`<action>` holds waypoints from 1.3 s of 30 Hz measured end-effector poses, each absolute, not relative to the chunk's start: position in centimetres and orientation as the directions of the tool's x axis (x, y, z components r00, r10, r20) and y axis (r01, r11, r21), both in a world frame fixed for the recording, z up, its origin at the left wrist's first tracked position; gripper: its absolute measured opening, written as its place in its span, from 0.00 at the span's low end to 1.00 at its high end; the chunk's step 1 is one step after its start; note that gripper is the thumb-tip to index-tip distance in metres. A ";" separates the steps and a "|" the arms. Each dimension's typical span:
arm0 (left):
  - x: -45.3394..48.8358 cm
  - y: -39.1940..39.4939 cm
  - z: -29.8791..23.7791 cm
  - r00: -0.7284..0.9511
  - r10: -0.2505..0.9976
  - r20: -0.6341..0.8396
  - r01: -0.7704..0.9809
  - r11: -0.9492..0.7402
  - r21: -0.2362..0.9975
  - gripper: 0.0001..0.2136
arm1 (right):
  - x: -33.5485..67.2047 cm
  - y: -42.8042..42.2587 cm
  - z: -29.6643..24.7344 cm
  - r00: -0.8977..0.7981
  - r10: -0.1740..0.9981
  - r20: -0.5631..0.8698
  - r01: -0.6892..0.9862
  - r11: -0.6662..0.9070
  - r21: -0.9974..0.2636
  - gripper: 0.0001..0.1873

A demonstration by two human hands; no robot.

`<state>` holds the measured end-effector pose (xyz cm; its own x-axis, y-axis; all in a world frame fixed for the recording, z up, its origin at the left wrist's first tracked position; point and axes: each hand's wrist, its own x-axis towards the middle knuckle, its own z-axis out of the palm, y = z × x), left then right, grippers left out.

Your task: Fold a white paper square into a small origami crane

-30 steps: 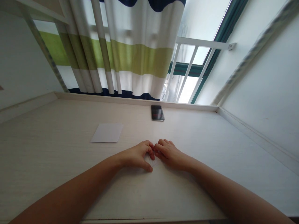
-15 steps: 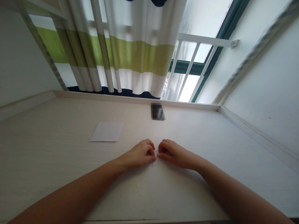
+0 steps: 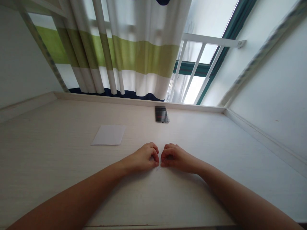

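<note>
Between my hands is a small piece of white paper, mostly covered by my fingers; a pointed corner shows below the thumbs. My left hand pinches it from the left, thumb against the curled forefinger, with a ring on one finger. From the right, my right hand closes thumb and fingertips on the paper's other side. The fingertips of the two hands are nearly touching. How the paper is folded cannot be made out.
A flat white sheet of paper lies on the white tabletop, left of my hands. A blurred-out dark object sits near the raised back edge. Behind are a striped curtain and white window bars.
My right hand has moved slightly left, its fingers closing in toward the thumb and the paper. The left hand stays almost where it was.
</note>
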<state>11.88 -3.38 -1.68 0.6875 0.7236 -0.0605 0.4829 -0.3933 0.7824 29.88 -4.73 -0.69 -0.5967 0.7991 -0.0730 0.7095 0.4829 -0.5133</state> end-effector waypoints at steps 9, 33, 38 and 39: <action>11.7 -3.4 -1.7 0.683 0.726 -0.079 0.484 -0.369 0.793 0.04 | 29.1 -4.9 -1.0 -0.507 0.857 -0.095 0.784 0.412 -0.465 0.03; 11.8 -3.6 -1.2 0.686 0.721 -0.095 0.491 -0.363 0.792 0.05 | 28.9 -4.8 -0.6 -0.483 0.866 -0.129 0.779 0.357 -0.516 0.03; 12.2 -3.7 -1.4 0.658 0.748 -0.083 0.496 -0.348 0.795 0.03 | 28.9 -4.8 -0.5 -0.480 0.867 -0.134 0.781 0.353 -0.516 0.03; 12.2 -3.6 -1.4 0.659 0.748 -0.084 0.495 -0.346 0.797 0.03 | 28.9 -4.8 -0.6 -0.480 0.867 -0.135 0.780 0.351 -0.518 0.03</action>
